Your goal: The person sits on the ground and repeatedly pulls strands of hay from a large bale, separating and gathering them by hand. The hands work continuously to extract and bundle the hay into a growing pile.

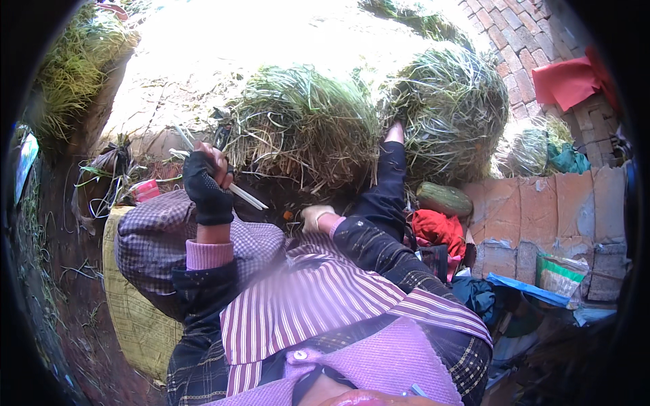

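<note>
My left hand (pixel 209 177), in a black fingerless glove, is raised over my bent left knee, its fingers curled around several thin, pale stalks (pixel 249 197). The stalks stick out at both sides of the fist. Lower and to the right, my right hand (pixel 317 218) wears a cream-coloured glove and hangs by the striped apron (pixel 315 299) in my lap. Its fingers are hard to make out, and whether it holds anything is unclear. A checked cloth (pixel 162 233) covers my left knee. Beyond my hands lies a bundle of green grass with brownish roots (pixel 304 122).
Another grass bundle (pixel 452 111) lies beside my outstretched right leg. Near it are a green gourd (pixel 444 199) and a red cloth (pixel 436 231). A yellow woven sack (pixel 137 309) is under my left side. Flattened cardboard (pixel 548 208) lies at right, with more grass (pixel 76 76) at upper left.
</note>
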Demonstrator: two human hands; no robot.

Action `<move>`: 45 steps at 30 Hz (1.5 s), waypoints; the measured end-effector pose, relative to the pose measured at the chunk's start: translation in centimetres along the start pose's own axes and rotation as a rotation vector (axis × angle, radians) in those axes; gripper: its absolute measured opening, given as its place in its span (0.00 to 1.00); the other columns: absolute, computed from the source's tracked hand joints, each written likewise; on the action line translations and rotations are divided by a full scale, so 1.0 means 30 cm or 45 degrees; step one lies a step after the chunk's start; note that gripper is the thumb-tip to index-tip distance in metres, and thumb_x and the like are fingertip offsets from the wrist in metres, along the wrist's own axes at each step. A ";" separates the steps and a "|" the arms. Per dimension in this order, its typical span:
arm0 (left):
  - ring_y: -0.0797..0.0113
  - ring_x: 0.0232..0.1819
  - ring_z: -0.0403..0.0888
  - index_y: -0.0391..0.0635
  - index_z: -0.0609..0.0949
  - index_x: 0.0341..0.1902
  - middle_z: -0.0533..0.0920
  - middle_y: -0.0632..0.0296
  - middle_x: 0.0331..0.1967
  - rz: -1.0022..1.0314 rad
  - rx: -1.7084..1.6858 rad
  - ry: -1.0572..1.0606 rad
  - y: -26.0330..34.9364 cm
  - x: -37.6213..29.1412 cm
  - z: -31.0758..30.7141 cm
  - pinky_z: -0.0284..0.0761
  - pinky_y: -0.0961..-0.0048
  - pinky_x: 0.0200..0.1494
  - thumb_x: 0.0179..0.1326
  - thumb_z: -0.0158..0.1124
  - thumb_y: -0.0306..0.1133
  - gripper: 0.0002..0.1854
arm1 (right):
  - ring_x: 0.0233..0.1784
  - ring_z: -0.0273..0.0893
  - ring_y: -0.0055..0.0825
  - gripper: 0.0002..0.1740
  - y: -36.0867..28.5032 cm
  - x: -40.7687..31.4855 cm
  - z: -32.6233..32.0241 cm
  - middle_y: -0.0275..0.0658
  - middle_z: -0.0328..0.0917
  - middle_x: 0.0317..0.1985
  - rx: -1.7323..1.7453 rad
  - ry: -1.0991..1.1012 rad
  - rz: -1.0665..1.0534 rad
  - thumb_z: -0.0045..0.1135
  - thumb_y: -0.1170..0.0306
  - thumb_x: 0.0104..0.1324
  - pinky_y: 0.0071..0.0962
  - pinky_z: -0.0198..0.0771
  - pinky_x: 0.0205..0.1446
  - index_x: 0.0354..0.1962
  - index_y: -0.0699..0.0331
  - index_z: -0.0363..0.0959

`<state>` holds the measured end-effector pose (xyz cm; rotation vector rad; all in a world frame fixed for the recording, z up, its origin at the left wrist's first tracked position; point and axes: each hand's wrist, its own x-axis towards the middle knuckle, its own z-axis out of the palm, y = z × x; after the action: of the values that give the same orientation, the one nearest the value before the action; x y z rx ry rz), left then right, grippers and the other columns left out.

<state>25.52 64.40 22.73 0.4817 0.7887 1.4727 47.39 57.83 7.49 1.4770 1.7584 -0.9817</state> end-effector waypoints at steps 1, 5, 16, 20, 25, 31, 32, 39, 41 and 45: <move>0.82 0.12 0.55 0.53 0.68 0.27 0.68 0.70 0.19 -0.010 -0.010 0.006 0.002 -0.004 -0.003 0.47 0.83 0.13 0.68 0.49 0.45 0.15 | 0.55 0.76 0.35 0.21 -0.013 -0.039 0.059 0.37 0.81 0.47 0.052 -0.072 -0.237 0.56 0.61 0.54 0.33 0.70 0.56 0.45 0.57 0.80; 0.82 0.12 0.55 0.52 0.68 0.27 0.69 0.70 0.19 -0.005 -0.006 -0.042 -0.004 -0.003 -0.013 0.49 0.83 0.13 0.68 0.49 0.46 0.15 | 0.49 0.78 0.33 0.21 0.032 -0.131 -0.047 0.39 0.81 0.46 0.789 0.378 -0.529 0.64 0.64 0.55 0.27 0.70 0.55 0.48 0.58 0.77; 0.82 0.10 0.53 0.51 0.70 0.28 0.69 0.68 0.17 -0.016 -0.025 -0.030 -0.020 0.006 -0.009 0.48 0.82 0.11 0.68 0.51 0.46 0.15 | 0.59 0.69 0.44 0.35 0.040 -0.058 -0.125 0.48 0.71 0.53 0.265 0.690 -0.042 0.67 0.61 0.50 0.38 0.68 0.59 0.54 0.65 0.65; 0.82 0.10 0.53 0.51 0.70 0.29 0.69 0.68 0.18 -0.014 0.004 -0.029 -0.024 0.010 -0.012 0.47 0.83 0.11 0.67 0.52 0.46 0.15 | 0.59 0.70 0.39 0.30 0.040 -0.164 -0.091 0.44 0.72 0.55 0.312 0.285 -0.399 0.64 0.58 0.54 0.34 0.67 0.61 0.55 0.57 0.72; 0.82 0.10 0.54 0.51 0.70 0.29 0.69 0.68 0.18 -0.034 0.020 -0.004 -0.032 0.003 -0.011 0.48 0.83 0.12 0.67 0.52 0.46 0.14 | 0.55 0.74 0.36 0.27 0.083 -0.186 -0.216 0.42 0.75 0.52 0.707 0.840 -0.456 0.62 0.60 0.58 0.30 0.68 0.58 0.55 0.57 0.71; 0.81 0.10 0.54 0.51 0.70 0.29 0.69 0.68 0.17 -0.052 0.023 0.040 -0.028 0.005 -0.004 0.49 0.82 0.12 0.69 0.49 0.45 0.14 | 0.47 0.78 0.43 0.23 0.141 0.058 -0.434 0.47 0.78 0.45 0.602 1.207 0.287 0.65 0.64 0.53 0.36 0.72 0.51 0.47 0.58 0.73; 0.80 0.11 0.54 0.51 0.69 0.30 0.69 0.68 0.18 -0.058 0.040 0.022 -0.027 0.005 -0.005 0.49 0.82 0.12 0.70 0.47 0.45 0.15 | 0.46 0.78 0.45 0.21 0.138 0.061 -0.460 0.47 0.79 0.42 0.563 1.178 0.254 0.65 0.64 0.52 0.38 0.72 0.51 0.45 0.58 0.74; 0.81 0.10 0.51 0.50 0.69 0.30 0.69 0.68 0.19 -0.067 0.048 -0.002 -0.035 0.015 -0.026 0.48 0.81 0.11 0.71 0.44 0.45 0.15 | 0.32 0.75 0.18 0.08 0.260 -0.165 -0.518 0.36 0.81 0.30 1.235 1.680 -0.863 0.60 0.77 0.54 0.20 0.72 0.36 0.34 0.66 0.74; 0.81 0.10 0.51 0.50 0.69 0.30 0.69 0.68 0.19 -0.062 0.047 -0.037 -0.037 0.019 -0.026 0.48 0.82 0.11 0.72 0.44 0.45 0.15 | 0.33 0.76 0.21 0.07 0.298 -0.153 -0.484 0.36 0.81 0.31 1.385 1.506 -0.939 0.58 0.78 0.56 0.22 0.72 0.38 0.34 0.66 0.75; 0.81 0.10 0.51 0.51 0.69 0.30 0.69 0.68 0.19 -0.063 0.052 -0.020 -0.036 0.019 -0.016 0.48 0.82 0.11 0.72 0.43 0.45 0.15 | 0.29 0.74 0.18 0.14 0.355 -0.032 -0.383 0.33 0.80 0.30 1.576 1.219 -0.365 0.64 0.74 0.53 0.20 0.70 0.34 0.39 0.67 0.77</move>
<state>25.89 64.80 21.53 0.5010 0.8145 1.4081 58.00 68.13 12.78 2.8557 2.0806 -1.9178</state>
